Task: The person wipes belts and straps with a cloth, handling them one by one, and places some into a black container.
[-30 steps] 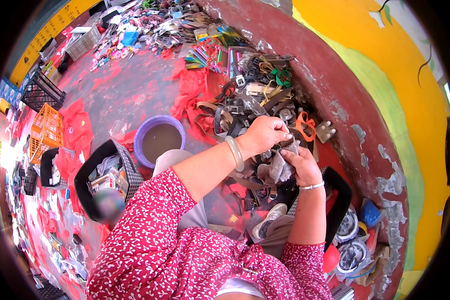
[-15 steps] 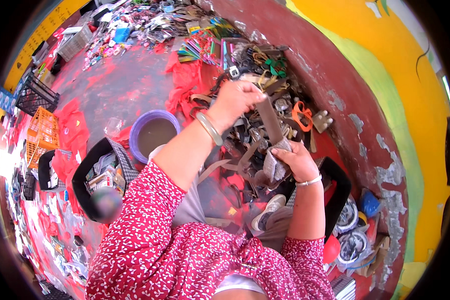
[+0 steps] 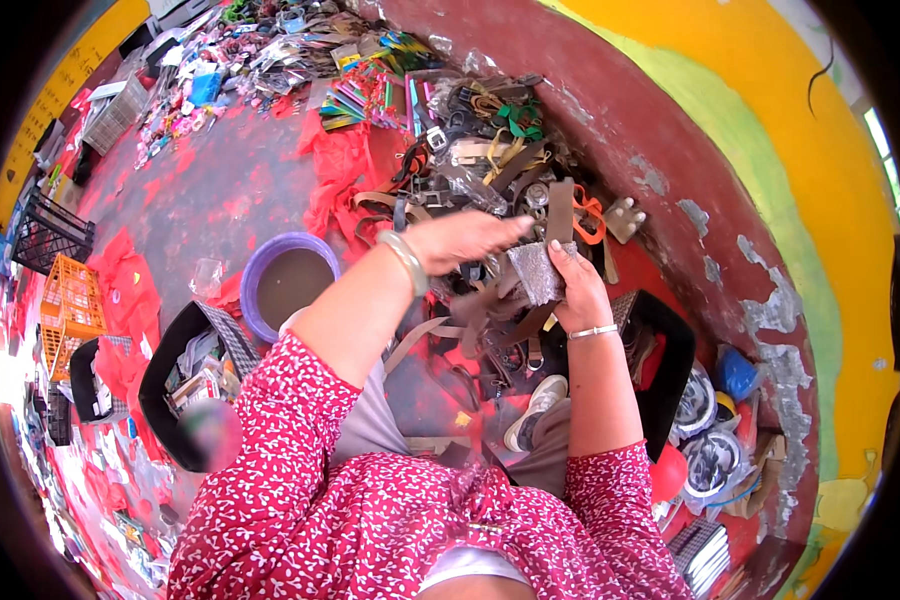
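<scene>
My right hand (image 3: 582, 290) grips a grey, glittery-looking textured piece (image 3: 536, 272), perhaps a cloth or wrapping. A flat brown strap (image 3: 561, 212) runs up from it and stands upright above my fingers. To its left, my left hand (image 3: 470, 240) is held out flat with its fingers stretched toward the grey piece, blurred by motion; I see nothing in it. Just beyond and beneath both hands lies a heap of belts and straps (image 3: 505, 165), with metal buckles and clear plastic among them. More brown strap (image 3: 485, 315) hangs below the grey piece.
A purple basin (image 3: 253, 290) of murky water stands to my left, beside a black-rimmed box (image 3: 160, 420) of packets. An orange crate (image 3: 70, 300) is farther left. A peeling red wall (image 3: 710, 230) curves along the right, near another black-rimmed box (image 3: 675, 375) and bagged wheel-like items (image 3: 710, 465).
My left hand has let go of the strap's upper end and come down and left, its fingers now straightened. My right hand still holds the grey piece, slightly higher in the picture.
</scene>
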The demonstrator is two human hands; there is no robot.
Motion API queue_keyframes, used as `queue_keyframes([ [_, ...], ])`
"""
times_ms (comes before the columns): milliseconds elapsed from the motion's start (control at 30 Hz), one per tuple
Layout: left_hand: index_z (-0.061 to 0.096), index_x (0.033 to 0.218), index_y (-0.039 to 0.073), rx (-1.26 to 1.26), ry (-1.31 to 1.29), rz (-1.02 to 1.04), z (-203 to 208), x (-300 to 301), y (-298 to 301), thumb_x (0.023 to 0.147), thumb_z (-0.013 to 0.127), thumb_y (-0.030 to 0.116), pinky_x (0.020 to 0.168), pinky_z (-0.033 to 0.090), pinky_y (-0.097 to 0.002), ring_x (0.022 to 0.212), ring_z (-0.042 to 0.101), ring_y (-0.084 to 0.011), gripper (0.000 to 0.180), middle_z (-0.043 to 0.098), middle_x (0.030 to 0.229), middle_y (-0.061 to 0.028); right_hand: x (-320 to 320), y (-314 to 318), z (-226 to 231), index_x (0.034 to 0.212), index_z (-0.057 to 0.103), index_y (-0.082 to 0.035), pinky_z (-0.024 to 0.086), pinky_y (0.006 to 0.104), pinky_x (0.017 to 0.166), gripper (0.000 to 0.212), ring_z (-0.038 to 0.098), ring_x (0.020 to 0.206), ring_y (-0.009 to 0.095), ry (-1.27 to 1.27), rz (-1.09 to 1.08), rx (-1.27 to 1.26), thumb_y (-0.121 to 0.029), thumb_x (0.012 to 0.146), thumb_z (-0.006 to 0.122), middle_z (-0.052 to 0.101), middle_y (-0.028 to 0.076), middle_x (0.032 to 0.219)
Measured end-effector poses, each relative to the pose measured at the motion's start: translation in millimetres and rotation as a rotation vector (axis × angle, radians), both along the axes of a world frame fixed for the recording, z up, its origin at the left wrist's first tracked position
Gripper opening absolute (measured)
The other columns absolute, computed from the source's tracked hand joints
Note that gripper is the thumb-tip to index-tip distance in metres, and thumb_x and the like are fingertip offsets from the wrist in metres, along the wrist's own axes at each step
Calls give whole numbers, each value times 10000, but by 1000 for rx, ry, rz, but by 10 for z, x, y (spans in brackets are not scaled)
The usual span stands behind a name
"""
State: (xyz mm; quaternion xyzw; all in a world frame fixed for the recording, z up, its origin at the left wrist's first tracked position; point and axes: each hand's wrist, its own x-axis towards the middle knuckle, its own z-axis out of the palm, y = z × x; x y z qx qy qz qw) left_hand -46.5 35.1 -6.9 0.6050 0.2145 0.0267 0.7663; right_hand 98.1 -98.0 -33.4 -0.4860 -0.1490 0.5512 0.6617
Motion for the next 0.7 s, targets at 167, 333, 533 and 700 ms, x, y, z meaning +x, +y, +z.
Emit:
queue_keyframes([
  [167,569,984,1,-451,-218,35,-279,275,-161,891,496,305,771,477,-317,880,591,-187,326,607,959,-92,-156,33,4,1038,554,-9,458,290,777,231,570,877,143,-30,120,46,-151,856,556,593,45,955],
  [333,580,899,-25,-385,-361,216,-277,386,-235,894,491,245,732,494,-300,798,604,-191,285,613,883,-123,-110,82,-2,1045,543,3,465,297,783,211,576,876,151,-17,120,63,-99,860,537,592,55,969],
  [533,591,842,-44,-304,-296,350,-168,412,-257,884,494,241,688,489,-283,735,605,-175,305,623,820,-132,-126,34,169,1031,548,6,469,290,769,220,592,838,152,-14,196,48,-125,854,546,606,59,941],
  [700,589,842,-50,-146,-281,387,-107,442,-229,881,493,235,672,485,-280,732,609,-175,303,629,803,-135,-116,-31,188,944,589,19,475,264,708,161,598,783,144,-100,193,1,-97,839,554,621,66,884],
])
